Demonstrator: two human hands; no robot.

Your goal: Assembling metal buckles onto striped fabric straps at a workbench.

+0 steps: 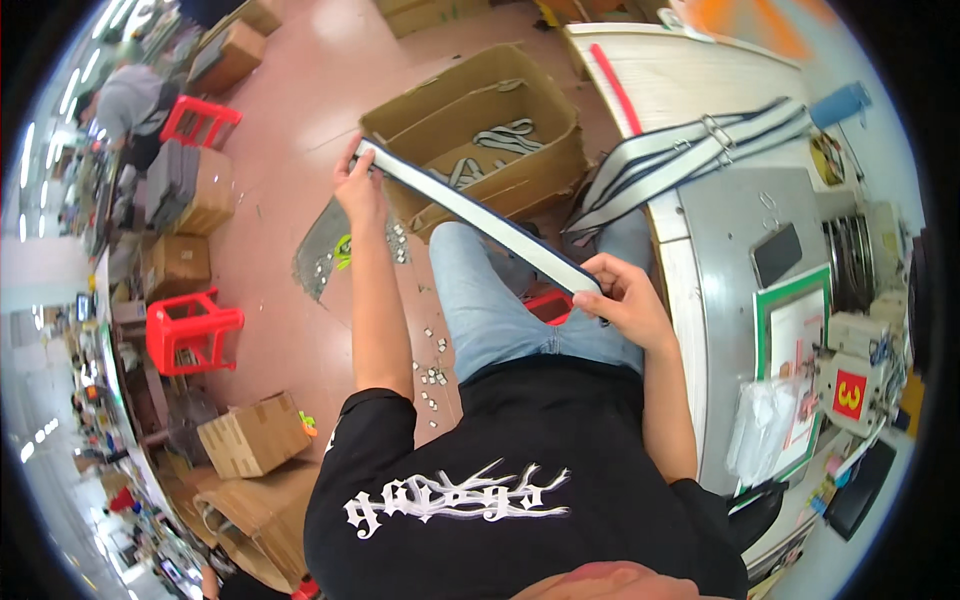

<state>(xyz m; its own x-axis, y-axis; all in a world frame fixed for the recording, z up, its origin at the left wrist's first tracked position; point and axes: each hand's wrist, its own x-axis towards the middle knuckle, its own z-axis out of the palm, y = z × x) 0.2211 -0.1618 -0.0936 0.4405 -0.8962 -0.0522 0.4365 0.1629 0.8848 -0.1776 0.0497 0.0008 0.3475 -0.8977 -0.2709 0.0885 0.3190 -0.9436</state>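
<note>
A white strap with dark edges (480, 217) is stretched slantwise across my lap, between my two hands. At its far left end, my left hand (361, 180) pinches it with the fingers closed. My right hand (625, 297) grips the other end, thumb on top, near my right thigh. Beyond the strap stands an open cardboard box (540, 178) holding several folded white straps (507, 136). To the right, a bundle of similar straps with metal buckles (690, 148) lies over the table corner and hangs off its edge.
A sewing machine (850, 390) stands at the right on the worktable (700, 300), with a phone (776, 254), small scissors (769, 207) and a green-framed sheet (822, 290). Red stools (195, 332) and cardboard boxes (255, 435) line the left. Small white scraps (432, 377) litter the floor. A person (135, 100) works far left.
</note>
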